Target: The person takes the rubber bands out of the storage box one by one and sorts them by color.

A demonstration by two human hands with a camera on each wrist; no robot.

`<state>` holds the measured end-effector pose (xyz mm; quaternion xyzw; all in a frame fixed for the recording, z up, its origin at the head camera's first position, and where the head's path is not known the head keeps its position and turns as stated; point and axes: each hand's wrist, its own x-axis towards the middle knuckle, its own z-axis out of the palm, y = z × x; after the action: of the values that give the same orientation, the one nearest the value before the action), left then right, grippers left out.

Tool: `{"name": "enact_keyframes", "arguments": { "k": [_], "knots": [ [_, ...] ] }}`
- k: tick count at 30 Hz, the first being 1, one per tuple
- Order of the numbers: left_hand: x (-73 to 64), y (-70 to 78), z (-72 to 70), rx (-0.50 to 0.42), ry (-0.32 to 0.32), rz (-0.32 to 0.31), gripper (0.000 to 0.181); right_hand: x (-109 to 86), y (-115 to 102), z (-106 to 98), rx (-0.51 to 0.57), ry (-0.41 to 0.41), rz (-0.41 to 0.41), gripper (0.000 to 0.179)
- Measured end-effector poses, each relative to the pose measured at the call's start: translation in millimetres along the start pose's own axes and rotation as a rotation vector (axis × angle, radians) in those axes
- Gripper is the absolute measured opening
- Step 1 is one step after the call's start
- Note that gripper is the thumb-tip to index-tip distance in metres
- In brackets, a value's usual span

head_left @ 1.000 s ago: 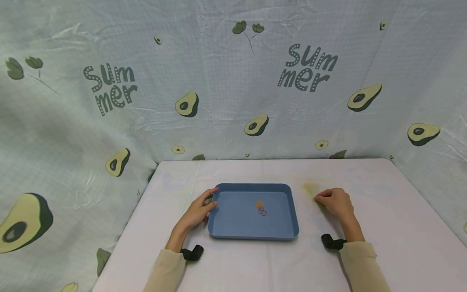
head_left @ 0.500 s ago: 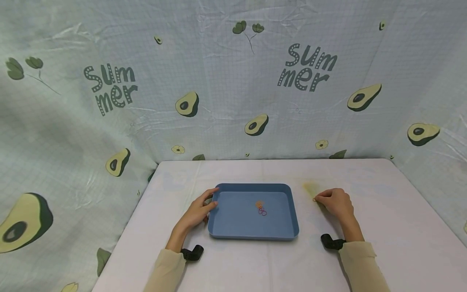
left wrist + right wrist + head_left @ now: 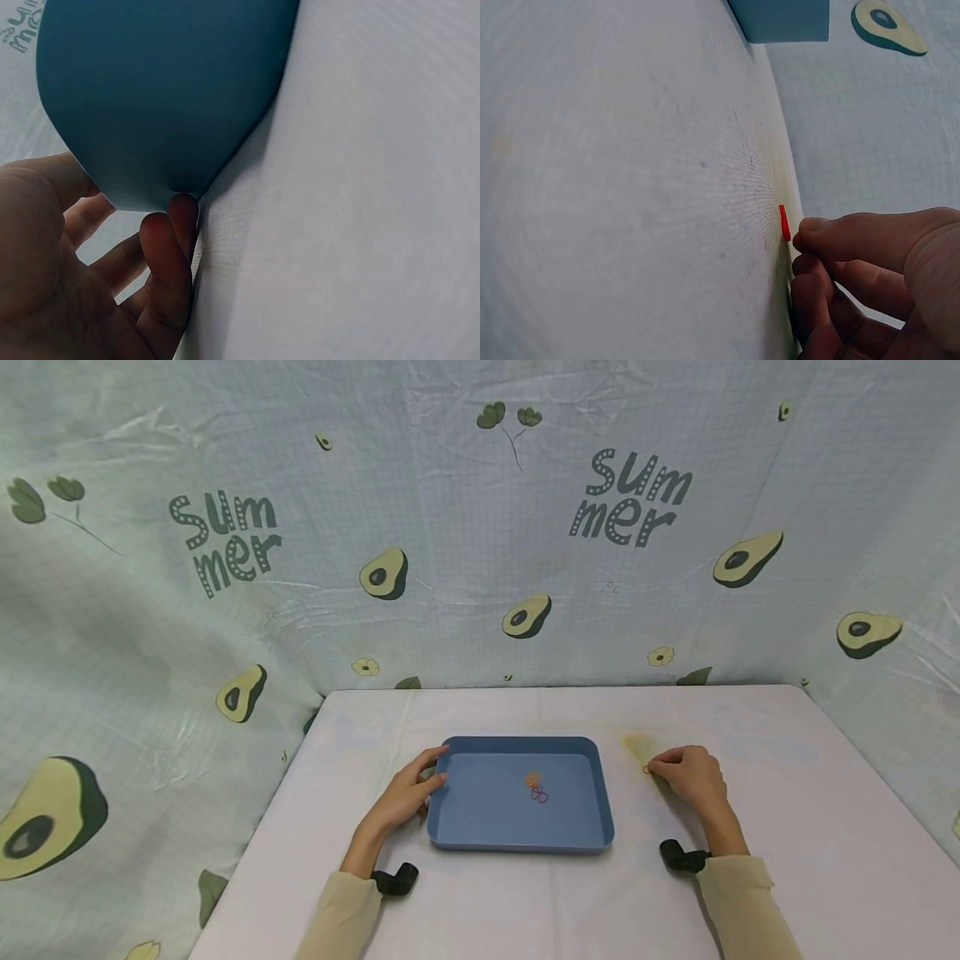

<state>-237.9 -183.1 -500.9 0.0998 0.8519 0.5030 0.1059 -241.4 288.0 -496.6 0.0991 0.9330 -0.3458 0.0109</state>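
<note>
A blue tray (image 3: 487,827) lies on the table, its left side gripped by my left hand (image 3: 403,792), with fingers at the rim and outer wall. Orange rubber bands (image 3: 532,779) lie inside the tray, touching or close to pinkish-red rubber bands (image 3: 539,795). To the right of the tray, my right hand (image 3: 690,774) has thumb and index finger pinched together at the table surface. A small red rubber band (image 3: 784,223) pokes out from those fingertips; most of it is hidden by them. In the left wrist view, the tray's outer wall (image 3: 157,105) fills the top.
A pale yellow stain (image 3: 640,745) marks the white tablecloth (image 3: 480,910) just beyond the right hand. Behind the table hangs a curtain (image 3: 450,510) printed with avocados. A black wrist camera (image 3: 682,857) sits on the right wrist and another wrist camera (image 3: 396,879) on the left.
Both hands and the tray stay in place. Slightly more of the small red band shows at the right fingertips than a second ago.
</note>
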Motion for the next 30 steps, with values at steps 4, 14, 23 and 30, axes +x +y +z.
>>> {"name": "enact_keyframes", "arguments": {
  "k": [4, 14, 23, 30],
  "knots": [
    [0.4, 0.2, 0.3, -0.004, 0.005, 0.009, 0.056, 0.4, -1, -1, 0.01, 0.003, -0.003, 0.03],
    [1.4, 2.5, 1.1, -0.013, 0.007, 0.008, 0.057, 0.8, -5, -3, 0.028, 0.02, -0.028, 0.028],
    [0.8, 1.1, -0.6, -0.006, -0.018, 0.006, 0.056, -1.9, -17, -8, 0.087, 0.011, -0.039, 0.03],
    [-0.7, 0.9, -1.0, -0.036, -0.028, -0.006, 0.057, -4.7, -25, -11, 0.08, 0.024, -0.09, 0.031]
  ]
}}
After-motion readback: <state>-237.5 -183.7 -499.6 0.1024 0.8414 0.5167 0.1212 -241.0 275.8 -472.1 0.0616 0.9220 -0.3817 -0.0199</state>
